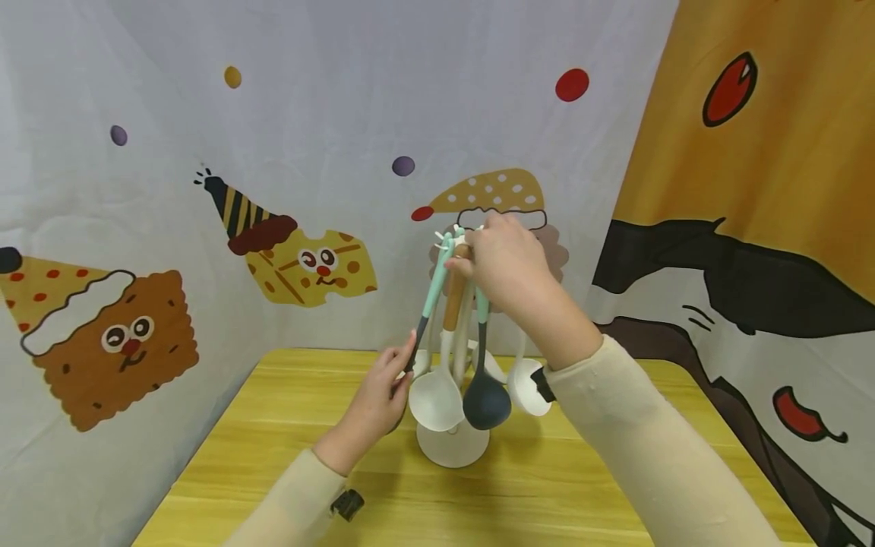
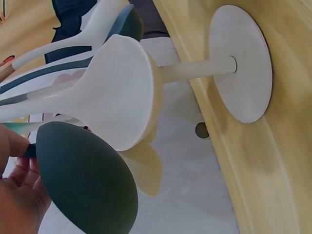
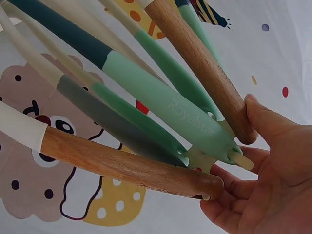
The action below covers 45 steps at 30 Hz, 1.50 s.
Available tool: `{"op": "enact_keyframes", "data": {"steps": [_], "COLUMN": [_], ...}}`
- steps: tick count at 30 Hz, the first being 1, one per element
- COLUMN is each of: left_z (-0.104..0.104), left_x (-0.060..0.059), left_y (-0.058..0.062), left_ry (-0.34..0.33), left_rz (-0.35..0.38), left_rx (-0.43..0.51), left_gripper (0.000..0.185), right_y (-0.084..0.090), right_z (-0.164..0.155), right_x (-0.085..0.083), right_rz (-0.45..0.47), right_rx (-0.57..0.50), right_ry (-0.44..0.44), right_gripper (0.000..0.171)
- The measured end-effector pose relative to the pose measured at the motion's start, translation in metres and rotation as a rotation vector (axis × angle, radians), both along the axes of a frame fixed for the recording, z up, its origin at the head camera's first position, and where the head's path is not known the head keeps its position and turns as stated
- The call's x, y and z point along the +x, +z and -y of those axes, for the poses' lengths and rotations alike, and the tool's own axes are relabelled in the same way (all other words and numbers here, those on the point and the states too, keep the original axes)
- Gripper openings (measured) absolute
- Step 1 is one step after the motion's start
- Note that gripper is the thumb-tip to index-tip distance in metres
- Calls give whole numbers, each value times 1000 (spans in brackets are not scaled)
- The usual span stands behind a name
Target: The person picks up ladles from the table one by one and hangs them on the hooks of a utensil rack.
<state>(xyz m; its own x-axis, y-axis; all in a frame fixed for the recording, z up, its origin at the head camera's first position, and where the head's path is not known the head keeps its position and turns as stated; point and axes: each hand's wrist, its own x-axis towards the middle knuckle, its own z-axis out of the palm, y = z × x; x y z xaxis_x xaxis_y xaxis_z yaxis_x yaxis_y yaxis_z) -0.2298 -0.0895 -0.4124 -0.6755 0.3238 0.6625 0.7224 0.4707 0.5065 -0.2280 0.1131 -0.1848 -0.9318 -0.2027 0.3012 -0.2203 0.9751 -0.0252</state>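
A white utensil rack (image 1: 453, 448) stands on the table with several kitchen utensils hanging around its post. My left hand (image 1: 376, 395) pinches the dark shaft of a mint-handled utensil (image 1: 435, 285), close to its broad dark head (image 2: 87, 180). That utensil leans at the rack's left side; whether its end is on a hook I cannot tell. At the top, my right hand (image 1: 509, 254) holds the rack's hub (image 3: 200, 161), its thumb against the end of a wooden handle (image 3: 209, 73). This handle belongs to a white ladle (image 1: 437, 399). Beside it hangs a dark ladle (image 1: 487, 399).
Another white ladle (image 1: 529, 387) hangs at the right, near my right sleeve. The wood-grain table (image 1: 287, 425) extends around the round base. Behind it hangs a cloth backdrop (image 1: 328, 99) with cartoon prints.
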Motion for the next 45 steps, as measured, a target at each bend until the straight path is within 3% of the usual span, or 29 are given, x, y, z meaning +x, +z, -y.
{"op": "enact_keyframes", "data": {"steps": [5,16,24,35,39,45], "left_z": [-3,-7,0,12,18,38], "left_x": [-4,-4,3,8,11,7], "left_y": [-6,-14,-12,-6,-3,7], "left_ry": [2,-18,-41,-13,-7,32], "left_rz": [-20,83,153,137,170,165], "left_rx": [-3,-61,-45,-97,-121,-227], "left_gripper": [69,79,72,70,71,69], "right_y": [-1,-3,-7,-26,-31,-41], "right_z": [3,4,1,-11,-22,-62], "right_x": [0,0,0,-1,-2,3], "right_rz": [9,-2,-25,-160,-178,-264], "right_rx": [8,27,13,-84,-184,-435], "right_ry": [-6,1,-1,77,131,305], "right_gripper": [45,55,61,59,62,55]}}
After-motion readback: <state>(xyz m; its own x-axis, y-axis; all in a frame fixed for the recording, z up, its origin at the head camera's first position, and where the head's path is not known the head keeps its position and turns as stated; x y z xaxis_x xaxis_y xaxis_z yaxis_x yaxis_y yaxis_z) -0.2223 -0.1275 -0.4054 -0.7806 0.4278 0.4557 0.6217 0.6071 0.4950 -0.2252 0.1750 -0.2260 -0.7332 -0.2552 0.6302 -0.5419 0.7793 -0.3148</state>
